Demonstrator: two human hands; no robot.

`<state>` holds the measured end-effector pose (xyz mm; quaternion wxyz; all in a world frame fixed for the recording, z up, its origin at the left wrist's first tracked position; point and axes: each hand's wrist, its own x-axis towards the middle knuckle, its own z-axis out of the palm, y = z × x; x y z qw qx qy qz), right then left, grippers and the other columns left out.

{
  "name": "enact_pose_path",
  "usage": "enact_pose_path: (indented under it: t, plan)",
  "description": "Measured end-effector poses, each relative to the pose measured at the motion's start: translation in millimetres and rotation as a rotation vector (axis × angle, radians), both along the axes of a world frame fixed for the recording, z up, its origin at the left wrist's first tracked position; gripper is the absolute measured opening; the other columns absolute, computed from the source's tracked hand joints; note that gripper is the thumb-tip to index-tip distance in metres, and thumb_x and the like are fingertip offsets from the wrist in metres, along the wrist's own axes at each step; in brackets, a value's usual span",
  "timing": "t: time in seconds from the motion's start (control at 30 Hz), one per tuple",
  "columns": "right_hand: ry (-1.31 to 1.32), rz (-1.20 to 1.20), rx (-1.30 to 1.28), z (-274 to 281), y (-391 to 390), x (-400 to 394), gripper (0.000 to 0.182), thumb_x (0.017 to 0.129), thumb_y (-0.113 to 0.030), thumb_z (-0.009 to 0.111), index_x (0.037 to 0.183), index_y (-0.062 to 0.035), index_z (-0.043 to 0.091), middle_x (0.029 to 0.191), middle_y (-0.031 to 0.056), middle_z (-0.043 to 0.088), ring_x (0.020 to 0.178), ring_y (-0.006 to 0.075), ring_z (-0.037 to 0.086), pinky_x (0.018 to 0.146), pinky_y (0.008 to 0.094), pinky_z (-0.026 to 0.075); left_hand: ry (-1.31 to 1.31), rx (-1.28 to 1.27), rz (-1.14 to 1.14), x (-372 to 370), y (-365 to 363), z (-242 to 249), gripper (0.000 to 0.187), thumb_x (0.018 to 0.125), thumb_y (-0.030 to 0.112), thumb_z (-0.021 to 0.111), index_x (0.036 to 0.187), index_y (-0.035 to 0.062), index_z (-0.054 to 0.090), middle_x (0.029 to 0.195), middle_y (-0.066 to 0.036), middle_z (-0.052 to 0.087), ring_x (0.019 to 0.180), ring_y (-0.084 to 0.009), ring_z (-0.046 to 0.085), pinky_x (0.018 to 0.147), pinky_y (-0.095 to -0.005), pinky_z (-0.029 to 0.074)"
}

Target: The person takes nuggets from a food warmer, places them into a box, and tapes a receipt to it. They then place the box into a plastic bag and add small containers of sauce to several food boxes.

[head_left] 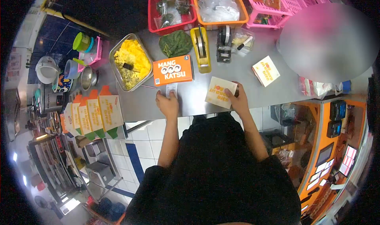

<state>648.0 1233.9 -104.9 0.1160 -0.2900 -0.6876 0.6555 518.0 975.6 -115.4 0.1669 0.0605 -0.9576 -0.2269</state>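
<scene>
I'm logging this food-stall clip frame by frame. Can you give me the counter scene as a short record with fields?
left hand: resting on a small white paper slip at the counter's near edge
right hand: holding a cream printed paper packet
counter: stainless steel
between hands and tray: orange Mang Katsu box
metal tray: yellow food inside
tape dispensers: yellow, black
far edge: red basket, orange basket
</scene>
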Motion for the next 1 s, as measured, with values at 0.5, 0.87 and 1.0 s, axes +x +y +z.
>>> enact_pose_path:
  t: [0.5,0.87,1.0]
  plan:
    - [-0.111,-0.07,-0.194,-0.7,-17.0,5.9,0.044,0.091,-0.027,0.068,0.124,-0.0023,0.052,0.102,0.0123,0.066,0.09,0.0179,0.063,0.08,0.0315,0.051,-0.862,1.113,-0.351,50.1,74.7,90.8,0.023,0.091,0.023,0.066,0.097,0.0016,0.067,0.086,-0.005,0.069,0.073,-0.0161,0.063,0.065,-0.0303,0.048]
    - [0.038,-0.042,-0.278,-10.0,-12.6,8.5,0.045,0.087,-0.014,0.072,0.123,0.0019,0.049,0.105,0.0134,0.066,0.094,0.0173,0.065,0.081,0.031,0.054,-0.245,0.666,-0.279,20.4,124.0,58.4,0.043,0.088,0.033,0.065,0.11,-0.0032,0.056,0.098,-0.015,0.061,0.09,-0.0285,0.059,0.085,-0.0436,0.047]
    - [-0.01,-0.041,-0.202,-12.6,-10.9,7.5,0.049,0.083,-0.016,0.075,0.122,0.0006,0.05,0.102,0.0132,0.067,0.087,0.0168,0.066,0.076,0.0302,0.055,-0.663,1.021,-0.18,-47.4,155.5,84.7,0.04,0.092,0.028,0.061,0.118,-0.0025,0.055,0.103,-0.013,0.061,0.091,-0.0245,0.059,0.082,-0.0393,0.052]
